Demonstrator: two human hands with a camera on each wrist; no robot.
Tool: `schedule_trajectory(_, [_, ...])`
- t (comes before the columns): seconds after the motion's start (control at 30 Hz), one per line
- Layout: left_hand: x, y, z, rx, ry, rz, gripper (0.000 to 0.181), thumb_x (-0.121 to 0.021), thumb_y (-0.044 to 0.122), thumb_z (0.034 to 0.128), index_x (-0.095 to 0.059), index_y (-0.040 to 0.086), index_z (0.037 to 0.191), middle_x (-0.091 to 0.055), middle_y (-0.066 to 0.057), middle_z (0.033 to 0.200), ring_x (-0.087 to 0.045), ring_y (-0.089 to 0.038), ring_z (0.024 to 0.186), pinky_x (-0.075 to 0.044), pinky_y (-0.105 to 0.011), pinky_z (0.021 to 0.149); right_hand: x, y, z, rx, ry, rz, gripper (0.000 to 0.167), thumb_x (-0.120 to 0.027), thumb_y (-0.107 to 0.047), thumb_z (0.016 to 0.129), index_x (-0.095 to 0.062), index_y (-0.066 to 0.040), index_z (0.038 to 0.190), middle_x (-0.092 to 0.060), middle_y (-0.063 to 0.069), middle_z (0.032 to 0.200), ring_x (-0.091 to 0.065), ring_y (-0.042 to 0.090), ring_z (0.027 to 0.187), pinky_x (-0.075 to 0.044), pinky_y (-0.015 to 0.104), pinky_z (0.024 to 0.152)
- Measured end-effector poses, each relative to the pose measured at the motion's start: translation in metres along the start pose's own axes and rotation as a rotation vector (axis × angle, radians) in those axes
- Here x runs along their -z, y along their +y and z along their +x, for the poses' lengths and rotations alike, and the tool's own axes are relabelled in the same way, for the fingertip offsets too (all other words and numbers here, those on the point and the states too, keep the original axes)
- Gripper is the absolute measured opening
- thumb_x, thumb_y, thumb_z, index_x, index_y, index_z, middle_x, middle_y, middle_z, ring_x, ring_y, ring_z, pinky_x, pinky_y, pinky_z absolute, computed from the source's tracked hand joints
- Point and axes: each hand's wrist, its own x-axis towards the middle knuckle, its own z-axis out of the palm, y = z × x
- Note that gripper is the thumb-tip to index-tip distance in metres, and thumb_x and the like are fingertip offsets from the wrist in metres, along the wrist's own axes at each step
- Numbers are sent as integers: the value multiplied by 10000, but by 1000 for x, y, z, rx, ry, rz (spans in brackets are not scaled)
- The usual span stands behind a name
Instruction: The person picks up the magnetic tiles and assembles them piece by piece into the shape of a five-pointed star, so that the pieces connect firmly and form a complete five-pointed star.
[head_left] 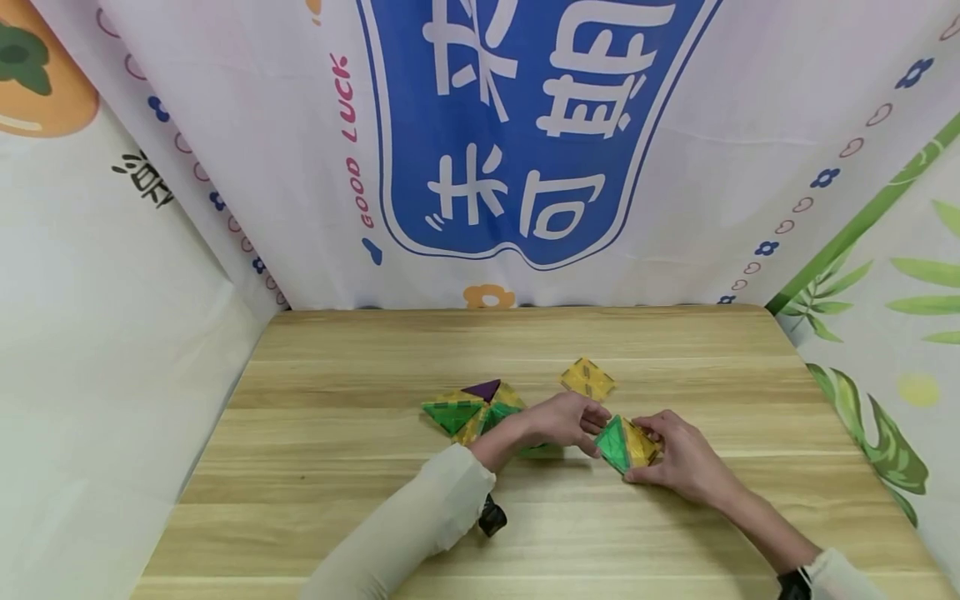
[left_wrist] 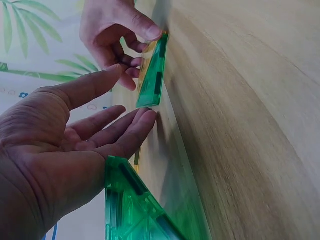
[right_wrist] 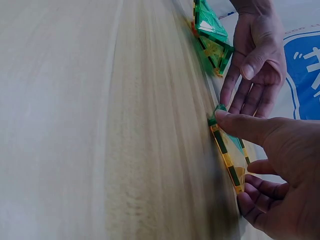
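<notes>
My right hand (head_left: 681,457) pinches a joined pair of translucent magnetic tiles, a green triangle (head_left: 613,447) and a yellow triangle (head_left: 642,448), low over the table. Thumb and fingers hold opposite edges, as the right wrist view also shows around the yellow tile (right_wrist: 229,159). My left hand (head_left: 564,421) lies just left of the pair with fingers extended and nothing gripped. In the left wrist view its fingertips come close to the green tile (left_wrist: 154,75); whether they touch, I cannot tell. Behind the left forearm sits a cluster of joined tiles, green (head_left: 450,414), yellow and purple (head_left: 483,389), partly hidden.
A yellow square tile (head_left: 588,379) lies flat on the wooden table (head_left: 337,500), beyond the hands. A printed cloth (head_left: 315,167) hangs along the back edge and both sides. Green tiles (left_wrist: 132,205) of the cluster stand close beside the left wrist.
</notes>
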Motion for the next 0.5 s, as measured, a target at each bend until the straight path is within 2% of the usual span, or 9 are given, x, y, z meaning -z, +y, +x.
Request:
schedule_trajectory(0.3, [1,0,3,22,13,-88,562,-772,-64,920,-601,-23,1454,-651,-147,1421,-646,-272,1284,-555,-296,1022,-7,4,-4,38,58,11,825,-1023,-361,671,-686,8,1328,-691,71,1126,-629,162,963,-547,313,797])
schedule_trajectory(0.5, [0,0,5,12,55,-101,478,-757,-42,942,-643,-11,1406,-677,-125,1383,-660,-235,1251,-559,-301,1017,-10,6,-6,72,113,16,779,-1037,-332,645,-707,-31,1283,-672,56,1131,-620,155,958,-542,293,791])
